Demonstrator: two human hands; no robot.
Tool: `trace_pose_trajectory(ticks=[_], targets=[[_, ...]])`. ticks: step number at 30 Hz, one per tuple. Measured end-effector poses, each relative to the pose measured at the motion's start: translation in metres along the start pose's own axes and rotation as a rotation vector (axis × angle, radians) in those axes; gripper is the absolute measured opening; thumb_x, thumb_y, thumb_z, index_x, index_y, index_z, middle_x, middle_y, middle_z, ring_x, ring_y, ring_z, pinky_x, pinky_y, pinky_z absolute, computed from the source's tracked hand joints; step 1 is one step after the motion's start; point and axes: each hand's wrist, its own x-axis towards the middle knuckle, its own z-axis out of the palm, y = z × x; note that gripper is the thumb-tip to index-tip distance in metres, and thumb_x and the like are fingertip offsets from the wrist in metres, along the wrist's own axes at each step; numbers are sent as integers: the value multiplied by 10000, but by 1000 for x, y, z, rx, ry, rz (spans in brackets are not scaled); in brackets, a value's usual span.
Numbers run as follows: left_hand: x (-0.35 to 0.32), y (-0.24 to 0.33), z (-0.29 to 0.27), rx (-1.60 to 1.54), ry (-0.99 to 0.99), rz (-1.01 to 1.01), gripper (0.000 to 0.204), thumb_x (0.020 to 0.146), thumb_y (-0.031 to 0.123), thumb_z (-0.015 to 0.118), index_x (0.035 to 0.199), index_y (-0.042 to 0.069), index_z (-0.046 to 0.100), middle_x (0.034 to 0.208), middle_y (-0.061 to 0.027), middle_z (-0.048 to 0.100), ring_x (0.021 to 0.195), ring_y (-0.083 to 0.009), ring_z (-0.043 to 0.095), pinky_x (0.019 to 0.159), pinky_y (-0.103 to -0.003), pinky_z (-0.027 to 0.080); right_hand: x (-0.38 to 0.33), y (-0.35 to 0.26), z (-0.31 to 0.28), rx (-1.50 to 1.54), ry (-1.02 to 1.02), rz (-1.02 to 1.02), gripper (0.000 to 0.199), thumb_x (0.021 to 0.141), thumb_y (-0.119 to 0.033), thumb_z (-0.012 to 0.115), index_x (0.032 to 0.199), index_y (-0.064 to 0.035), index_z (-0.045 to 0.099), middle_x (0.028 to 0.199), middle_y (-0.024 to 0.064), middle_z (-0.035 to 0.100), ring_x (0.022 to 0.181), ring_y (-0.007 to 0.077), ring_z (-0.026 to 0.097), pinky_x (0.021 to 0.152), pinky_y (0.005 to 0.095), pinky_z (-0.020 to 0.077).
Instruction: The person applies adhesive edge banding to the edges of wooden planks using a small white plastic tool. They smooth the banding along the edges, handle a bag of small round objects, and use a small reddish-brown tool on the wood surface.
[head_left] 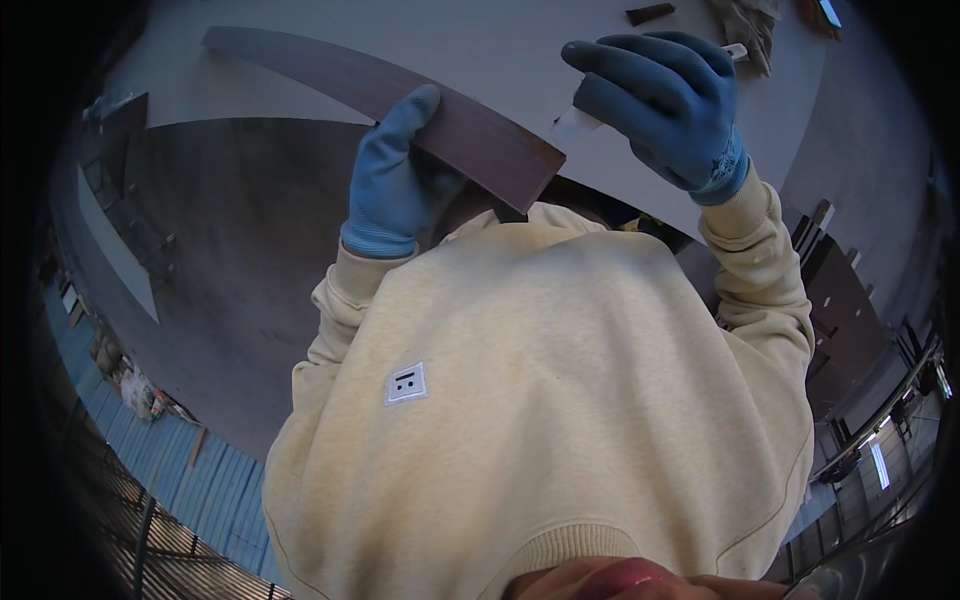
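Note:
My left hand (385, 185), in a blue work glove, grips a long dark brown board (340, 78). Its thumb lies over the upper face near the board's closer end, and its other fingers are mostly hidden underneath. The board is held up slantwise, its far end pointing to the upper left. To the right of the board, my gloved right hand (670, 105) is closed round a slim tool with a whitish flat end (575, 122). The tool's white rear end sticks out past the knuckles. Its exact kind cannot be made out, and its whitish end is apart from the board.
A pale grey work surface (520, 55) lies beneath my hands. At its far right are a small dark block (650, 14) and a crumpled brownish cloth (750, 30). A large dark panel (230, 200) spreads to the left, and brown panels (845, 310) stand at the right.

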Motion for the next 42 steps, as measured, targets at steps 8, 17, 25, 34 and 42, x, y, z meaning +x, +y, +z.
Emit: trace_pose_trajectory(ticks=[8,17,25,34,42], targets=[[4,-4,-10,29,7,18,411,988,469,755,1106,75,748,900,-56,750,601,-88,619,469,-219,433,-3,-9,8,-29,22,-22,321,849,-225,780,1167,-200,738,1327,8,756,1085,190,710,859,349,566],[1,-1,-8,-8,30,24,411,992,467,750,1114,74,750,944,-68,764,615,-97,633,471,-230,444,-16,0,0,69,-17,79,387,786,-83,720,1170,-122,745,1310,93,771,1091,235,721,893,376,571],[3,-1,-10,0,8,8,405,999,468,741,1122,82,751,940,-67,761,614,-98,634,474,-232,448,3,-8,12,112,66,33,343,884,-152,734,1226,-164,729,1325,63,771,1095,221,719,906,367,559],[8,-2,-25,-185,-93,-88,311,988,246,794,1205,70,656,1134,-97,699,1123,-230,708,1009,-408,632,2,-4,30,59,45,9,309,890,-195,759,1197,-209,733,1362,18,734,1081,206,720,898,383,581],[5,-4,-12,30,-2,58,422,993,469,750,1120,67,759,983,-86,779,605,-90,628,461,-224,444,-15,-5,1,8,-30,178,321,730,-127,741,1049,-159,743,1228,15,758,1000,216,684,819,392,518]])
